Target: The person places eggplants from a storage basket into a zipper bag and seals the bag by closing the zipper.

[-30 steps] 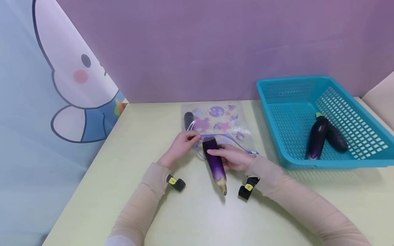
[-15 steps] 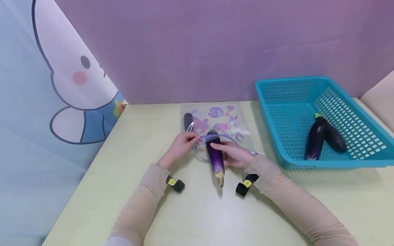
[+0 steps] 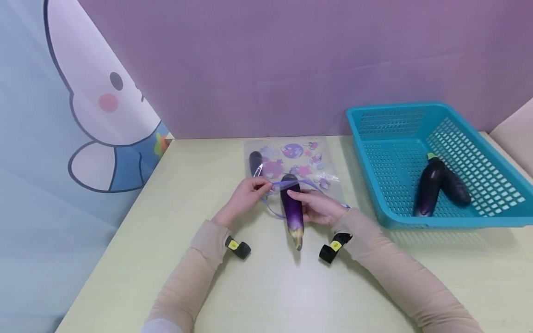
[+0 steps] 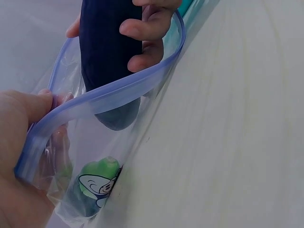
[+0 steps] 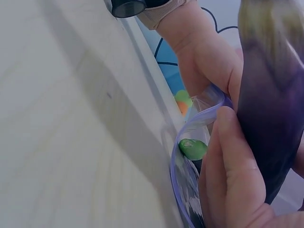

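My left hand (image 3: 248,196) pinches the zip edge of a clear printed zip bag (image 3: 329,159) lying on the table, its mouth spread toward me. In my right hand (image 3: 320,206) I grip a purple eggplant (image 3: 294,215), thumb on top, pale stem end toward me. Its dark rounded end is just inside the mouth, behind the purple zip strip (image 4: 102,95) in the left wrist view. Another eggplant (image 3: 255,159) lies within the bag along its left side. The green stem end (image 5: 192,149) of that one shows through the opening in the right wrist view.
A teal plastic basket (image 3: 370,194) stands on the table at the right. Inside it, one eggplant (image 3: 428,187) leans across another eggplant (image 3: 455,186). A purple wall (image 3: 266,69) rises behind the table, and a rabbit-printed curtain (image 3: 33,208) hangs at the left.
The gripped eggplant has moved forward and slightly right with my right hand, and its dark end has gone under the zip strip into the bag's mouth. My left hand stays put.
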Demonstrator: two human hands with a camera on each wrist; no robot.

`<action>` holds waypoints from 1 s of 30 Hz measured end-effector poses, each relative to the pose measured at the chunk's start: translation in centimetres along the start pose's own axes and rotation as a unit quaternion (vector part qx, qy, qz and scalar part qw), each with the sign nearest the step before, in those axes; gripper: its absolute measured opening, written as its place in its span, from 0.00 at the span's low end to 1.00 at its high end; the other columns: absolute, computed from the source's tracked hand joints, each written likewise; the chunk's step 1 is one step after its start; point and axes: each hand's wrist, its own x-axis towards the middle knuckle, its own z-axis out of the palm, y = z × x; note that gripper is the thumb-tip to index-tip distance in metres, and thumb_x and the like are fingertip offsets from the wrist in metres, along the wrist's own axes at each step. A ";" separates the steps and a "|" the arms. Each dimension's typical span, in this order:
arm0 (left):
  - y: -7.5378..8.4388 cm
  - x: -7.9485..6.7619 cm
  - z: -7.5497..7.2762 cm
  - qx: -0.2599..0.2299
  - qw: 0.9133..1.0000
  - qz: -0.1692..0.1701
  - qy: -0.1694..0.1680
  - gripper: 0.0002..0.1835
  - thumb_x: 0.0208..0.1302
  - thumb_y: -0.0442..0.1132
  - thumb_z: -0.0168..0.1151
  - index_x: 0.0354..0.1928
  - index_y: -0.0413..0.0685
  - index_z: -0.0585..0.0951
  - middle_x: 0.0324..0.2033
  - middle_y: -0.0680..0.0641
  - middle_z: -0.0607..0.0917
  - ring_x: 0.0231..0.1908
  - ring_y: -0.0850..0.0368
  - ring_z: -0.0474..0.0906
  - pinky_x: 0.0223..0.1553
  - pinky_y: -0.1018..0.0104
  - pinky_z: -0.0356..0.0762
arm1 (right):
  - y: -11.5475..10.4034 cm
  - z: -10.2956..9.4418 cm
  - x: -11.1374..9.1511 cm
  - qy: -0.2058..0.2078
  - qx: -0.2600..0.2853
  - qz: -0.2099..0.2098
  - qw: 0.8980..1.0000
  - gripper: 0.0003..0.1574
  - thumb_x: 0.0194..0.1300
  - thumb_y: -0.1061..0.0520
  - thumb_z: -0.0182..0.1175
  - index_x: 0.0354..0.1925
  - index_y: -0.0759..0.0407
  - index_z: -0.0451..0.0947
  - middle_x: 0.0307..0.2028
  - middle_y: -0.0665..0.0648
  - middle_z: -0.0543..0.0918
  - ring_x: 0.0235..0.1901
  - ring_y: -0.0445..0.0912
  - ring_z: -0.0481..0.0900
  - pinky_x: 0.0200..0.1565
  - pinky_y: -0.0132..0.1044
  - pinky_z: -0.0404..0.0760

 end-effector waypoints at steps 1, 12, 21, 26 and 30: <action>0.0 0.0 0.0 -0.001 1.000 0.000 -0.001 0.09 0.67 0.34 0.56 0.36 0.36 0.83 0.33 0.40 0.83 0.28 0.62 0.71 0.33 0.71 0.71 | 0.0 0.0 0.0 -0.001 0.003 0.000 1.000 0.38 0.74 0.50 0.45 0.70 0.69 0.44 0.64 0.73 0.60 0.53 0.57 0.73 0.51 0.46 0.78; 0.1 0.1 0.1 0.000 1.000 0.006 -0.004 0.10 0.67 0.35 0.55 0.37 0.36 0.83 0.35 0.40 0.84 0.28 0.62 0.71 0.33 0.71 0.71 | -0.5 -0.1 -0.2 -0.002 0.022 -0.007 1.000 0.35 0.72 0.60 0.45 0.70 0.69 0.45 0.58 0.70 0.65 0.48 0.52 0.75 0.50 0.39 0.79; 0.2 0.0 0.1 -0.004 1.000 0.009 -0.006 0.10 0.67 0.35 0.55 0.36 0.36 0.83 0.34 0.38 0.84 0.28 0.61 0.72 0.33 0.70 0.71 | -0.8 0.3 0.3 0.008 0.029 -0.022 0.999 0.34 0.71 0.64 0.41 0.70 0.72 0.43 0.68 0.75 0.53 0.65 0.63 0.61 0.61 0.46 0.69; 0.3 0.0 0.0 -0.001 1.000 0.007 -0.003 0.10 0.68 0.35 0.55 0.36 0.36 0.83 0.34 0.39 0.84 0.28 0.61 0.71 0.32 0.70 0.71 | -1.1 0.7 0.9 0.011 0.031 -0.030 0.999 0.33 0.72 0.64 0.39 0.70 0.73 0.43 0.69 0.73 0.51 0.69 0.63 0.52 0.68 0.50 0.57; 0.4 -0.1 0.0 -0.006 1.000 0.006 -0.003 0.10 0.68 0.34 0.54 0.37 0.36 0.83 0.35 0.38 0.83 0.29 0.59 0.72 0.33 0.70 0.71 | -1.2 1.2 1.6 0.026 0.038 -0.032 0.998 0.31 0.72 0.64 0.39 0.69 0.75 0.46 0.69 0.72 0.52 0.68 0.61 0.54 0.69 0.49 0.55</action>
